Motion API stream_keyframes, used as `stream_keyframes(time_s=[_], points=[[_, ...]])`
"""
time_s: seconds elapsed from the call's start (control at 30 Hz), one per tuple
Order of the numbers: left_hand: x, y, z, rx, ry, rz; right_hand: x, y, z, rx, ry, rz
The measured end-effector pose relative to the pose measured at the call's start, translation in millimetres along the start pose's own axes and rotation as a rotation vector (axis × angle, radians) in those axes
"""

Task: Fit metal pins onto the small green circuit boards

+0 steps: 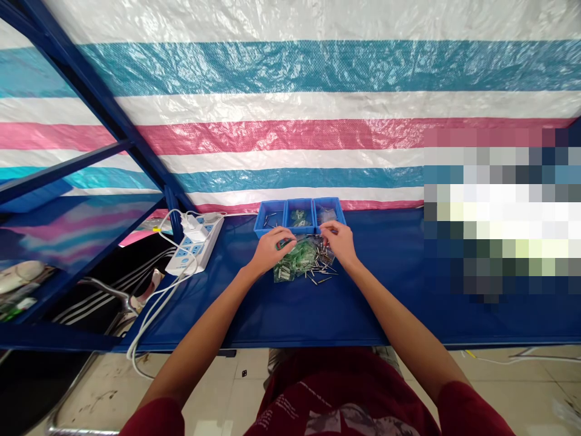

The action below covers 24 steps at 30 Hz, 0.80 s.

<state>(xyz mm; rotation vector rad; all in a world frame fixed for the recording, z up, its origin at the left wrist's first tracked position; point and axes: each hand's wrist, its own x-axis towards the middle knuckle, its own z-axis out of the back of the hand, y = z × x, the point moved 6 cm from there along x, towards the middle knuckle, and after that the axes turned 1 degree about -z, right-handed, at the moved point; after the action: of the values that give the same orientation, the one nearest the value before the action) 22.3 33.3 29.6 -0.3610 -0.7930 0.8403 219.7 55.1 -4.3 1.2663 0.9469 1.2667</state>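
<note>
On the blue table, my left hand [273,249] is closed at the left of a pile of small green-tinted bags [297,259]; what its fingers hold is too small to name. My right hand [339,242] has its fingers pinched together above some loose metal pins [321,270], and whatever is between them is too small to make out. Behind both hands stand three joined blue bins: the left bin [260,225] holds a few thin metal pieces, the middle bin [299,231] small greenish bags, the right bin [342,212] a clear plastic bag.
A white power strip [182,261] with plugs and white cables [152,312] lies on the table at the left. Blue metal frame bars [104,115] rise beside it. A striped plastic sheet [290,136] hangs behind the table. The far right is pixelated.
</note>
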Motion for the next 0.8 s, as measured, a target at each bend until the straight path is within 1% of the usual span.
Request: stream_keyframes(time_s=[0.07, 0.13, 0.17, 0.23, 0.33, 0.43, 0.53, 0.6, 0.7, 0.8], points=[[-0.1, 1.1, -0.9, 0.038, 0.012, -0.008, -5.5, 8.6, -9.5, -0.342, 0.129, 0.103], [-0.2, 3.5, -0.6, 0.069, 0.011, -0.003, -12.5, 9.8, -18.4, -0.622, 0.274, 0.089], [-0.3, 4.9, -0.7, 0.083, 0.014, -0.001, -16.2, 9.3, -21.7, -0.718, 0.340, 0.062], [-0.8, 7.5, -2.3, 0.108, 0.039, -0.005, -23.3, 10.7, -27.3, -0.835, 0.441, 0.049], [-2.2, 10.5, -7.8, 0.131, 0.104, -0.026, -28.5, 10.5, -31.4, -0.908, 0.496, 0.032], [-3.3, 12.2, -12.4, 0.149, 0.145, -0.048, -28.3, 7.4, -33.3, -0.881, 0.501, 0.028], [-3.2, 13.5, -13.8, 0.146, 0.151, -0.040, -25.5, 6.4, -33.2, -0.769, 0.481, 0.041], [-2.8, 13.7, -13.6, 0.131, 0.150, -0.016, -22.8, 10.7, -30.1, -0.662, 0.412, 0.088], [-2.1, 10.9, -11.8, 0.092, 0.136, 0.018, -20.6, 22.9, -21.8, -0.487, 0.248, 0.229], [-1.2, 6.7, -7.3, -0.003, 0.071, 0.059, -22.6, 31.6, -14.1, -0.362, 0.113, 0.345]])
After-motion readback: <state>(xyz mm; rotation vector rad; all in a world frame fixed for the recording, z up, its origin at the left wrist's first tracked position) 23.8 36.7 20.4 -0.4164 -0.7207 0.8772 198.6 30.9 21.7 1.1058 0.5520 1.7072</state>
